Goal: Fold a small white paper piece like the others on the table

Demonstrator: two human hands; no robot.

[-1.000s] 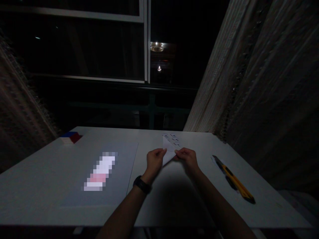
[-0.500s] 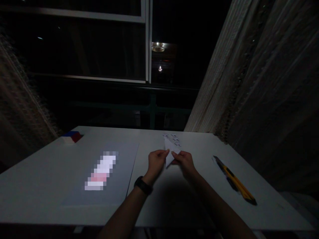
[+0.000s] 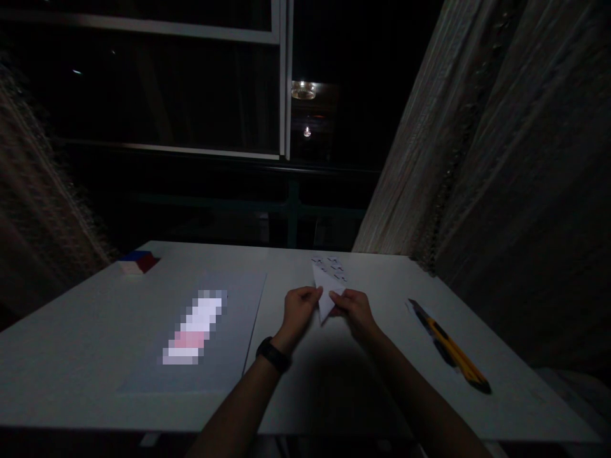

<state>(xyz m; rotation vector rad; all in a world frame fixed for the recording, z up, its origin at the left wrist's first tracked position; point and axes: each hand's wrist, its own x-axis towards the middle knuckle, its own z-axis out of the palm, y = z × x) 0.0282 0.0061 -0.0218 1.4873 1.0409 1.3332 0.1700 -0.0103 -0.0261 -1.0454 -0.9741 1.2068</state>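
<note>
Between my two hands is a small folded piece of white paper (image 3: 326, 296), pointed at its lower end and marked with dark figures on its far part. The thumb and fingers of my left hand (image 3: 301, 310) pinch its left edge; a dark band circles that wrist. On the opposite edge, my right hand (image 3: 356, 310) pinches the paper with the thumb on top and the fingers underneath. The paper is held above the white table (image 3: 286, 369), and its underside is hidden.
A yellow utility knife (image 3: 456, 353) lies to the right. On the left is a large white sheet (image 3: 238, 331) with a bright blurred patch over it. A blue, red and white block (image 3: 138, 262) sits at the back left. Curtains (image 3: 405, 140) hang beside the dark window.
The folded paper has tilted slightly, its upper tip shifting a little left and its lower point a little right. Both hands keep their pinch in nearly the same place.
</note>
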